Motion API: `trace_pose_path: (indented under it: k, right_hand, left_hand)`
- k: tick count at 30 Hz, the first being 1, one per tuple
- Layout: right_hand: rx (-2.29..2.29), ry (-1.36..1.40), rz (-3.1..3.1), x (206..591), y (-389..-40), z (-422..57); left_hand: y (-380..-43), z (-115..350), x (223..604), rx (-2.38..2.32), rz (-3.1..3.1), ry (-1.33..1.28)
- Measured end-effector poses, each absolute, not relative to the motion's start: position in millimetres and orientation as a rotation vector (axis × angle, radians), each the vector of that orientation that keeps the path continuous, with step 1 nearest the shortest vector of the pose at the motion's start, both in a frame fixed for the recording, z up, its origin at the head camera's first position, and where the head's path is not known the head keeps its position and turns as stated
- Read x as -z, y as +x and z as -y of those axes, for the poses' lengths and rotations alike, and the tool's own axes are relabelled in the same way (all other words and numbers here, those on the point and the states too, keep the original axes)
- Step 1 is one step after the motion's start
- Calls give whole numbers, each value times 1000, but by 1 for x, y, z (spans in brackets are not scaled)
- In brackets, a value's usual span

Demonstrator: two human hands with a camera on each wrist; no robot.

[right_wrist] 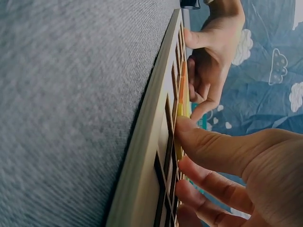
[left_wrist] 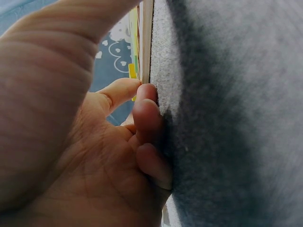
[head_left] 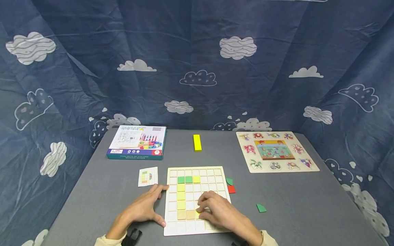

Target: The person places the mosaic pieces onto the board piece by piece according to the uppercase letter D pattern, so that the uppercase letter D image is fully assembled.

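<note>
A wooden grid board (head_left: 172,227) lies flat on the table. On it are two green tiles (head_left: 184,179), several yellow tiles (head_left: 181,196) in a column, and two orange tiles (head_left: 186,215) in a lower row. My right hand (head_left: 220,212) reaches over the board and pinches a yellow square tile (head_left: 198,215) beside the orange ones. The right wrist view shows the thumb (right_wrist: 203,142) against that tile, low on the board. My left hand (head_left: 146,205) rests at the board's left edge, thumb and index finger spread and touching it.
A pattern card (head_left: 148,176) lies left of the board. Green (head_left: 229,181) and red pieces (head_left: 231,189) sit by its right edge, another green quarter piece (head_left: 261,208) farther right. Behind are a boxed game (head_left: 136,141), a yellow block (head_left: 197,142) and a picture puzzle (head_left: 277,152).
</note>
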State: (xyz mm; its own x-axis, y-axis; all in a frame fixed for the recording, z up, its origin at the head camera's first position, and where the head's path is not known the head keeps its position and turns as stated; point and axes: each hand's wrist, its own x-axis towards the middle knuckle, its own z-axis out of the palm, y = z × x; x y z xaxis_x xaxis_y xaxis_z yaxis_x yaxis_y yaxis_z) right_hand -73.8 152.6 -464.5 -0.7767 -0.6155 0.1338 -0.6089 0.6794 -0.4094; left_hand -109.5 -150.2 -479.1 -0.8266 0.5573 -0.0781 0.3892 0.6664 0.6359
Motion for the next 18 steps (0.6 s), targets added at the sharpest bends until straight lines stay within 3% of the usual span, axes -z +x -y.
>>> trace_pose_path:
  k: [18]
  right_hand:
    - [640,-1108,-2881,465,-75,-153]
  left_hand:
    - [-109,150,480,-906,-2605,760]
